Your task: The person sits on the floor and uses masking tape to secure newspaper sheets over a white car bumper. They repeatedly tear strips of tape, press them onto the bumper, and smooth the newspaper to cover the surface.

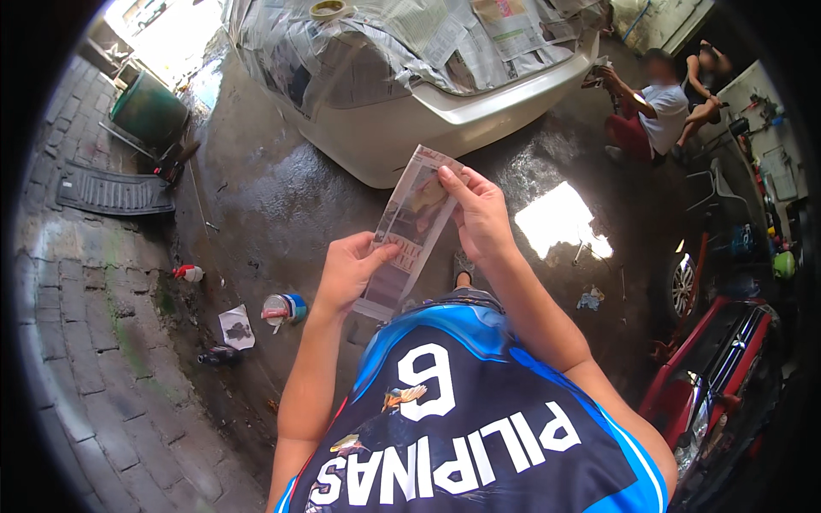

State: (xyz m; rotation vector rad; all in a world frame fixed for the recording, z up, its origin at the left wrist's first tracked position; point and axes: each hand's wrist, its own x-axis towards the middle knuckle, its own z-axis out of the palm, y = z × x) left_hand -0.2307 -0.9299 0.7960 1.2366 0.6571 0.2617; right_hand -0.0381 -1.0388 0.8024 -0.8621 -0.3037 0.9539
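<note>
A narrow folded strip of newspaper [409, 235] slants in front of me, its upper end leaning right. My left hand [349, 267] pinches its left edge near the lower part, thumb on top. Higher up, my right hand [475, 208] grips the right edge, with the thumb on the printed face and the fingers behind. Past the paper stands a white car [419, 128], its bumper bare and its upper body covered with newspaper sheets [445, 43] and tape. A roll of masking tape [328, 9] lies on top of that covering.
Two people [663, 107] are low beside the car at the right. Paint cans [284, 309], a stained sheet [237, 327] and a red-capped bottle [188, 273] stand or lie at left. A green drum [148, 109] is farther off. Red car parts [705, 376] and a wheel [682, 286] are at right.
</note>
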